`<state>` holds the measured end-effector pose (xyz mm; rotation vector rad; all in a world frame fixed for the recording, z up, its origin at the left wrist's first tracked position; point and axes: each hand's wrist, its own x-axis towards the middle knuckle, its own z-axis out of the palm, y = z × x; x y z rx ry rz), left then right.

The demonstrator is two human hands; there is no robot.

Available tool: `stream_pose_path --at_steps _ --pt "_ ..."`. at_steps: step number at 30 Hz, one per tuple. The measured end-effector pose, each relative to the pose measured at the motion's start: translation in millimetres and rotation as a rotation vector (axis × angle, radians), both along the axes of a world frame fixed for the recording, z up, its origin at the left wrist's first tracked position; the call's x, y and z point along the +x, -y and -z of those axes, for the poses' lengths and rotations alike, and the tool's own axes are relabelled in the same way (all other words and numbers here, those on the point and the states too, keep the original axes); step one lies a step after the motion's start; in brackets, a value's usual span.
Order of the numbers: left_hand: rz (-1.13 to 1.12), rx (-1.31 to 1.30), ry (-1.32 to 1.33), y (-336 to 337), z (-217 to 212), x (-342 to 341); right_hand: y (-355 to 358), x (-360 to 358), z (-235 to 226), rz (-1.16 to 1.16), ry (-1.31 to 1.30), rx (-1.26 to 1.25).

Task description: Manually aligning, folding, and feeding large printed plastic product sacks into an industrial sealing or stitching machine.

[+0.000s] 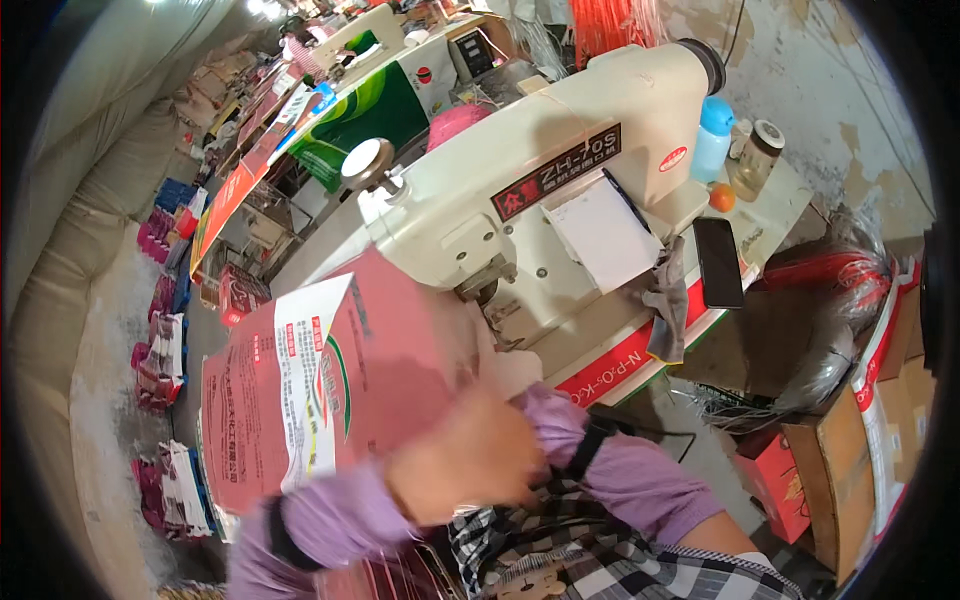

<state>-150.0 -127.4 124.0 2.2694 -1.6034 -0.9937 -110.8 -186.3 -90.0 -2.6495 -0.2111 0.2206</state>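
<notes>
Sewing table (770, 215) carrying a cream industrial sewing machine (540, 190), a black phone (718, 262), grey rag (668, 300), blue bottle (712, 138), glass jar (757, 158), small orange fruit (722, 197), a red printed sack (330, 380) lying across its near end

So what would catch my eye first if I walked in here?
Probably the big cream sewing machine filling the middle of the bench. Just below it, a red printed sack lies under the person's blurred hand. A black phone lies right of the machine, by a blue bottle.
</notes>
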Motion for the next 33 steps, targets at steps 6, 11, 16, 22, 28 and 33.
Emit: stream_pose_path --at_steps 6,11,16,22,28,33 --pt "0.134 0.032 0.356 -9 40 -92 35 -64 -37 0.025 -0.126 0.225" --pt "0.093 0.208 0.160 9 28 -74 43 -110 -60 -0.084 -0.142 0.094" --pt "0.105 0.424 0.443 -49 -86 47 40 -63 -57 -0.116 0.095 -0.019" --pt "-0.050 -0.036 0.136 4 28 -62 -15 25 -15 0.106 0.051 -0.304" --pt "-0.325 -0.149 0.557 -79 -66 39 17 -13 -15 0.021 -0.019 0.072" --pt "-0.760 0.243 1.039 -307 -56 71 62 -64 -11 -0.210 0.376 0.085"
